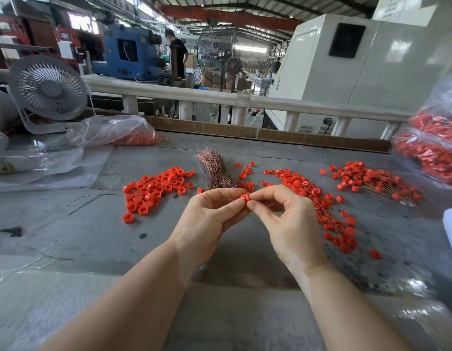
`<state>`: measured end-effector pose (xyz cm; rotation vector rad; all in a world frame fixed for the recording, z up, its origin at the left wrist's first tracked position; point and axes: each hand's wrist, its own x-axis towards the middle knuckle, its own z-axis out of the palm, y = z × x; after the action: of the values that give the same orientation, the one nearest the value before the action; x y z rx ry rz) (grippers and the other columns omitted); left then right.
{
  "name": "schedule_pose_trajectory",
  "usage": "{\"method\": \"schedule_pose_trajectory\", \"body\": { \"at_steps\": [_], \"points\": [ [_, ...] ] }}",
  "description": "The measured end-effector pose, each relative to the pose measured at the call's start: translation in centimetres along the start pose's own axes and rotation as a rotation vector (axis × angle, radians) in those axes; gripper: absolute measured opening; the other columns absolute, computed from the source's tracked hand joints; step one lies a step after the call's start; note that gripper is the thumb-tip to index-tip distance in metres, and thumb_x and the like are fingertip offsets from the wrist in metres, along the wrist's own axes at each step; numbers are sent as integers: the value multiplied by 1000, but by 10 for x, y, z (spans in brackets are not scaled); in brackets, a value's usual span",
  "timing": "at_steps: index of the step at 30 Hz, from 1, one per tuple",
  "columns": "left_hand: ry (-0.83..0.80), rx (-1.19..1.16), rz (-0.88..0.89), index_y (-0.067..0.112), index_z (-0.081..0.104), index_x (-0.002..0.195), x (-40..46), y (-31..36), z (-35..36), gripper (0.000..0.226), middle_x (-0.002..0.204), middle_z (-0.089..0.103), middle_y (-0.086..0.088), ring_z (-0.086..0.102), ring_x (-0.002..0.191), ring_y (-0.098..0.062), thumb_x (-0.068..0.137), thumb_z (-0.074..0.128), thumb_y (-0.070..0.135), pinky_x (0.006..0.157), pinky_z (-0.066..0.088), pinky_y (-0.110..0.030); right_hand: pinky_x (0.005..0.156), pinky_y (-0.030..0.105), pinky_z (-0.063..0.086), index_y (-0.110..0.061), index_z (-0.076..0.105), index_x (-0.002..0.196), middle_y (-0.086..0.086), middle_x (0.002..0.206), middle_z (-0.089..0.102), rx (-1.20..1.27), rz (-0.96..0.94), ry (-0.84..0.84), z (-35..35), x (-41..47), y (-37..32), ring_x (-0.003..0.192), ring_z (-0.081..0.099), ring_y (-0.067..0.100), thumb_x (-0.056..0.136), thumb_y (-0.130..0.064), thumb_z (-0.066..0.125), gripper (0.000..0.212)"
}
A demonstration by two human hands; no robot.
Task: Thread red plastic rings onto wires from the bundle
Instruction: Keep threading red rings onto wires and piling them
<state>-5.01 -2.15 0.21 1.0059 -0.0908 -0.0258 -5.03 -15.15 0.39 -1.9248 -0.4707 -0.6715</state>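
One red plastic ring (245,197) is held above the grey table between both hands. My left hand (209,219) pinches it from the left with thumb and forefinger. My right hand (285,219) pinches it from the right. A thin dark wire (256,221) hangs down below the ring between my hands. The copper-coloured wire bundle (216,169) lies just beyond my hands. Loose red rings (154,190) are heaped to the left. Rings with wires through them (326,206) lie to the right, and another such heap (371,181) sits farther right.
A white desk fan (48,88) stands at the back left beside a clear bag of red rings (133,134). A full bag of red parts (435,148) bulges in at the right edge. Stray dark wires (93,198) lie left of the rings. A white rail (219,97) runs behind the table.
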Motion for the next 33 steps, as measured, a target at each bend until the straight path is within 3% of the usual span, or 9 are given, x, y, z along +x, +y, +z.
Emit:
{"method": "schedule_pose_trajectory", "body": {
  "at_steps": [10,19,33],
  "points": [
    [5,50,60,6,69,76,1,-2,-2,16,73,72,-8,69,70,-13,77,59,-7,62,54,-17,70,6,44,-13,71,81,-7,79,66,-14,-14,-19,-1,-1,0,83,60,1,77,-1,71,14],
    [-1,118,67,9,69,76,1,-3,-2,18,71,72,-5,69,66,-10,79,59,-6,60,54,-16,69,6,42,-8,72,78,1,78,68,-25,-46,-8,-1,0,2,81,60,7,75,4,71,12],
    [-4,133,36,8,69,79,1,-2,-3,18,72,72,-6,67,64,-11,82,58,-6,60,54,-18,68,8,42,-13,71,78,-5,79,67,-32,-23,-23,-2,-1,0,81,59,5,77,-1,71,12]
  ]
}}
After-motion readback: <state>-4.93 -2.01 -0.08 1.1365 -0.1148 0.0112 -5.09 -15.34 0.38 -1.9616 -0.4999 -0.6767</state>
